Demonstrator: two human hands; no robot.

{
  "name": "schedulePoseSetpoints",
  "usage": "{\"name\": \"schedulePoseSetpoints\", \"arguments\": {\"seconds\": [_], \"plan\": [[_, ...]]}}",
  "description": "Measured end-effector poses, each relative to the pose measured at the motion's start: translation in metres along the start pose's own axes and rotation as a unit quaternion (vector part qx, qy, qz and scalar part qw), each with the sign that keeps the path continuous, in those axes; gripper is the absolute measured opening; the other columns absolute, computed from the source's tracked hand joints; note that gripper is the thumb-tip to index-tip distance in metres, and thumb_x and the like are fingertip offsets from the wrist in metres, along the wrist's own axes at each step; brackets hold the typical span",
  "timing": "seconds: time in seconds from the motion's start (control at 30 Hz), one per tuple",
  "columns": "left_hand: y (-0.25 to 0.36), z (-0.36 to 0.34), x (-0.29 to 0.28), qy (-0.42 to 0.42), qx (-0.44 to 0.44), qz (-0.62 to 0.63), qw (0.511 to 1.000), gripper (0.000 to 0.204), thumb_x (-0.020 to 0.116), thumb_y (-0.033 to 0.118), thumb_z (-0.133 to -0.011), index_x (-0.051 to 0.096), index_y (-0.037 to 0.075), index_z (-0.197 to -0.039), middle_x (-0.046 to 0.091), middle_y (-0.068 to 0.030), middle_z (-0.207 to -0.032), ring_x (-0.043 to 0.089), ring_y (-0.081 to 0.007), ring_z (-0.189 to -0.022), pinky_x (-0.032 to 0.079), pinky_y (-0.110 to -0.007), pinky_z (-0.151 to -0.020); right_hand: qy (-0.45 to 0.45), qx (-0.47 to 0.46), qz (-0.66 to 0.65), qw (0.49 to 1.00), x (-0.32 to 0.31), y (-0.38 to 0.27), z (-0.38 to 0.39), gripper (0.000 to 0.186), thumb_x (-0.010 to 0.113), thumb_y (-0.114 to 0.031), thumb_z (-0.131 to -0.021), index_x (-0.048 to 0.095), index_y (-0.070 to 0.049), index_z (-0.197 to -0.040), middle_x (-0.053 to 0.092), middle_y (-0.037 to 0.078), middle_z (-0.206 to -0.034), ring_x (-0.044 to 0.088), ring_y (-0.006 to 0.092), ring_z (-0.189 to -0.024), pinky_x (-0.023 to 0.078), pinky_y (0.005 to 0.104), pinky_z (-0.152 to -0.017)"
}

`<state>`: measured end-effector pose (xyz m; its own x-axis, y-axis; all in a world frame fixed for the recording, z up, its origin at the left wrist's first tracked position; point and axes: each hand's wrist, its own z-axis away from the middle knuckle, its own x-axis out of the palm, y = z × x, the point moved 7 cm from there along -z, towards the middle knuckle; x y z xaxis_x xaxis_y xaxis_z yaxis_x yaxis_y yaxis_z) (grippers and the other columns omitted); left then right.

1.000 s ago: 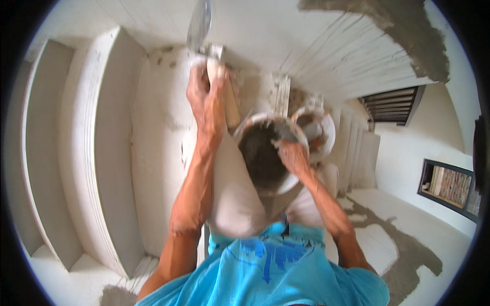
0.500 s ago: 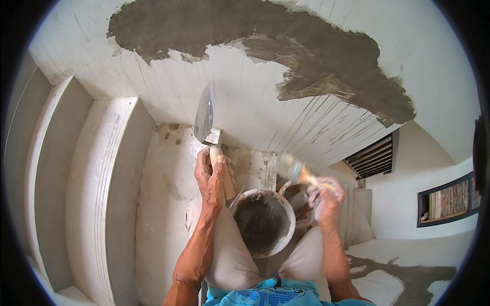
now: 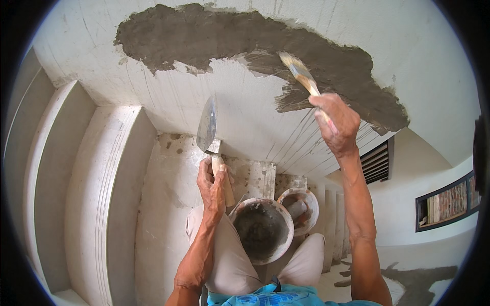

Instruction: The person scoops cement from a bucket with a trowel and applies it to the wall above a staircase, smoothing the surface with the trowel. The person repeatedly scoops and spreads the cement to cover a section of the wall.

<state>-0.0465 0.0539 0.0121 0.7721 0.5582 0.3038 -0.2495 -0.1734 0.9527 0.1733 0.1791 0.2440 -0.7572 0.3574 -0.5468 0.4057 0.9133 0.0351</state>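
Observation:
My right hand [image 3: 338, 121] is closed around the handle of a paintbrush [image 3: 302, 76], raised to the wall. The brush's pale bristles lie over the lower edge of a dark grey patch of wet mortar [image 3: 204, 38]; whether they touch it I cannot tell. In my left hand [image 3: 211, 184] is a trowel [image 3: 207, 125], gripped by its wooden handle with the pointed metal blade upward, apart from the wall. Between my knees stands a bucket [image 3: 289, 219] holding grey mortar. Just behind it on the right is a second bucket [image 3: 315, 204] with something cylindrical inside.
Concrete stairs [image 3: 120, 188] climb on the left, and further steps go down at the right behind my knee. The white wall [image 3: 240, 97] carries dark drip streaks below the mortar. A slatted vent [image 3: 376, 162] and a dark-framed window [image 3: 446, 201] lie to the right.
My right hand has risen with the paintbrush from above the second bucket to the mortar patch on the wall. The left hand with the trowel has hardly moved.

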Motion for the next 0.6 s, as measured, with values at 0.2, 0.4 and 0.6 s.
{"name": "schedulePoseSetpoints", "arguments": {"seconds": [0.2, 0.4, 0.6], "plan": [[-0.002, 0.001, -0.002, -0.011, -0.003, 0.016, 1.0, 0.052, 0.067, 0.03, -0.096, 0.046, 0.0, -0.134, 0.063, -0.0098, -0.093, 0.062, -0.0151, -0.07, 0.054, -0.029, -0.054, 0.019, -0.002, 0.043, 0.999, -0.003, -0.005, 0.026, 0.039, 0.076, 0.003, -0.07, 0.072, -0.008, -0.107, 0.069, 0.01, -0.095, 0.07, 0.0246, -0.079, 0.058, 0.0355, -0.064], [-0.001, 0.0, 0.001, -0.007, -0.009, 0.008, 1.0, 0.054, 0.066, 0.029, -0.096, 0.045, 0.0, -0.136, 0.063, -0.0098, -0.093, 0.062, -0.0154, -0.07, 0.054, -0.029, -0.054, -0.036, -0.073, 0.083, 0.993, 0.039, -0.024, 0.033, 0.039, 0.078, -0.003, -0.07, 0.073, -0.011, -0.107, 0.066, 0.009, -0.096, 0.069, 0.0248, -0.081, 0.058, 0.0341, -0.061], [-0.004, -0.001, -0.001, -0.01, 0.003, -0.001, 1.0, 0.053, 0.066, 0.03, -0.096, 0.046, 0.0, -0.135, 0.063, -0.0092, -0.093, 0.061, -0.0154, -0.07, 0.054, -0.03, -0.054, -0.06, -0.127, 0.091, 0.986, 0.042, -0.037, 0.032, 0.05, 0.075, 0.001, -0.065, 0.074, -0.012, -0.114, 0.068, 0.015, -0.101, 0.069, 0.031, -0.085, 0.06, 0.038, -0.066]]}}
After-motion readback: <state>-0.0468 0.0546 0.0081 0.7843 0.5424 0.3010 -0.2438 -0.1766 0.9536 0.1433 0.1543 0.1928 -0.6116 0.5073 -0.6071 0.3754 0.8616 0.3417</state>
